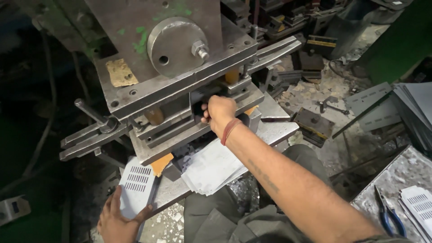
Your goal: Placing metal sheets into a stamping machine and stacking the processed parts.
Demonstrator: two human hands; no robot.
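Two bare hands work at a heavy steel punch press seen from above. The right hand, a red band around its wrist, reaches into the gap between the upper die block and the lower bed; its fingers are curled together, yet they lie in the shadow of the gap, so I cannot tell what they close on, if anything. The left hand lies low at the left front corner of the press bed, fingers and thumb clamped on the lower edge of a pale slotted sheet-metal plate, which leans against the bed with its rows of punched slots facing up. Just right of that plate, a loose pile of flat grey sheet blanks rests on the bed below the right forearm. A large round steel disc with a hex bolt sits on the front face of the press. At the far right, blue-handled pliers lie on a metal tray beside more slotted plates.
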